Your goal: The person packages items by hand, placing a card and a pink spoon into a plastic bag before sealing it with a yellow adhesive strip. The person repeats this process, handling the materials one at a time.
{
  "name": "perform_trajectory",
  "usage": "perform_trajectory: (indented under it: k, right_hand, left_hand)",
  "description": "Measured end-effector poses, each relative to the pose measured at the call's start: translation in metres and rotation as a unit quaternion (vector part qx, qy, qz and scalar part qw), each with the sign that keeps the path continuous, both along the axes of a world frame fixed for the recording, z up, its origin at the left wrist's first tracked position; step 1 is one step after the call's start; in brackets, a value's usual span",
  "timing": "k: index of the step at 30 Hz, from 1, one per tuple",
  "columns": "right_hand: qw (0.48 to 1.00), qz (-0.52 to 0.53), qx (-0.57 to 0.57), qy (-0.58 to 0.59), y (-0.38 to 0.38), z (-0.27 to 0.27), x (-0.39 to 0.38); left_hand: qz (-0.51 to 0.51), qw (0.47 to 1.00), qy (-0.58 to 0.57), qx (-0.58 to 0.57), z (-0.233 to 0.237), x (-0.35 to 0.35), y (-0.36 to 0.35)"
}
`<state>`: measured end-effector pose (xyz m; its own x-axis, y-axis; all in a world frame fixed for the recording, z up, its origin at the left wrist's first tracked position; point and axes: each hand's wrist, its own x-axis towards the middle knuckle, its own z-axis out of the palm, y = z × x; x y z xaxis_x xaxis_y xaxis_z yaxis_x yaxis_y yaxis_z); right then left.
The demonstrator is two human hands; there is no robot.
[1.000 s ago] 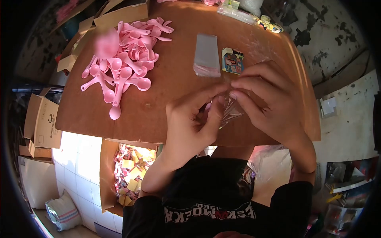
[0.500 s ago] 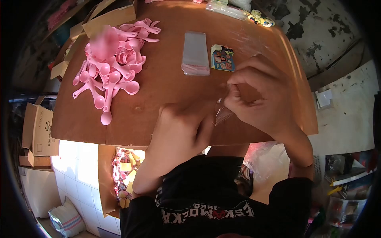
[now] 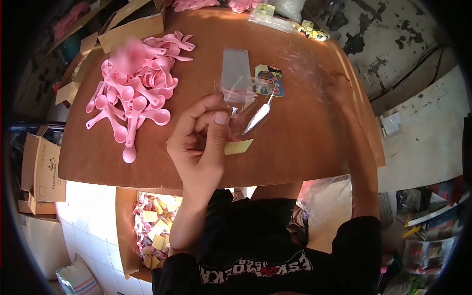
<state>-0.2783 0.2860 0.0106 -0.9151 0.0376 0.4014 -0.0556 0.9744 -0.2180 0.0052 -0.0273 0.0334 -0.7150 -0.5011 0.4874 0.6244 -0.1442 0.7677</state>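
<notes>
Pinched between the thumb and fingers of my left hand (image 3: 201,135) is a clear plastic bag (image 3: 256,119), raised over the table with light glinting on it. A small yellow card (image 3: 239,147) shows just below the bag, beside my thumb. My right hand (image 3: 339,87) reaches out to the right side of the table, at the edge of some scattered clear plastic strips (image 3: 305,61); its fingers are blurred. Behind the bag lie a stack of clear bags (image 3: 235,69) and a small pile of printed cards (image 3: 268,78).
A heap of pink measuring spoons (image 3: 140,91) covers the table's left side. Cardboard boxes (image 3: 132,27) stand at the back left. Packaged items (image 3: 275,22) line the far edge. Below the front edge, an open carton (image 3: 127,231) holds packed pieces and yellow cards.
My right hand has left the left one and moved far right to the plastic strips. My left hand has turned and lifted, keeping the bag, and the yellow card has come into view.
</notes>
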Motion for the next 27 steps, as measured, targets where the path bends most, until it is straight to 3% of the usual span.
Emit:
perform_trajectory:
  k: [1,3,5,7,8,12,16,19,24,27]
  right_hand:
    - [0.991,0.055,-0.109,0.051,-0.006,0.003,0.01]
    - [0.977,0.159,-0.074,0.124,-0.033,0.019,0.049]
    - [0.943,0.275,-0.187,-0.01,-0.082,0.042,0.106]
    - [0.817,0.501,-0.259,-0.12,-0.112,0.056,0.152]
    - [0.795,0.518,-0.283,-0.136,-0.124,0.06,0.169]
    - [0.735,0.466,-0.438,-0.227,-0.152,0.05,0.198]
    - [0.736,0.483,-0.431,-0.2,-0.157,0.047,0.205]
    - [0.742,0.464,-0.443,-0.195,-0.157,0.051,0.208]
    - [0.705,0.445,-0.516,-0.197,-0.155,0.045,0.207]
    - [0.734,0.442,-0.48,-0.187,-0.149,0.046,0.204]
  left_hand:
    - [-0.012,1.0,-0.01,-0.011,-0.005,-0.002,-0.003]
    - [-0.028,0.998,-0.044,0.027,-0.005,-0.004,-0.001]
    - [-0.036,0.999,-0.037,0.007,-0.005,-0.009,0.001]
    - [-0.069,0.998,-0.01,0.004,-0.006,-0.013,0.005]
    - [-0.069,0.998,-0.01,0.004,-0.006,-0.016,0.007]
    - [-0.101,0.994,0.004,0.035,-0.014,-0.016,0.006]
    - [-0.18,0.981,-0.012,0.076,-0.018,-0.014,-0.006]
    - [-0.176,0.984,-0.026,0.027,-0.021,-0.016,-0.007]
    - [-0.162,0.986,-0.035,0.002,-0.025,-0.022,-0.009]
    - [-0.139,0.988,-0.058,0.012,-0.015,-0.019,-0.005]
